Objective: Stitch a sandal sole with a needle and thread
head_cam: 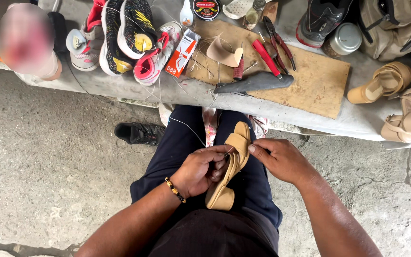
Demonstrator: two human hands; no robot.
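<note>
Tan heeled sandal (229,166), light and stiff-soled with a pliable strap, sits clasped at mid-sole by the left hand (200,169) while the right hand (279,159) pinches its strap edge.

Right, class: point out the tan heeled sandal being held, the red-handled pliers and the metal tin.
Tan heeled sandal (220,196), head view, on its block heel.
Red-handled pliers (277,39), head view, near the pivot.
Metal tin (346,38), head view, on its lid.

Street cobbler's stall: worn shoes (124,38), pliers (278,40), workboard (310,81).
</note>
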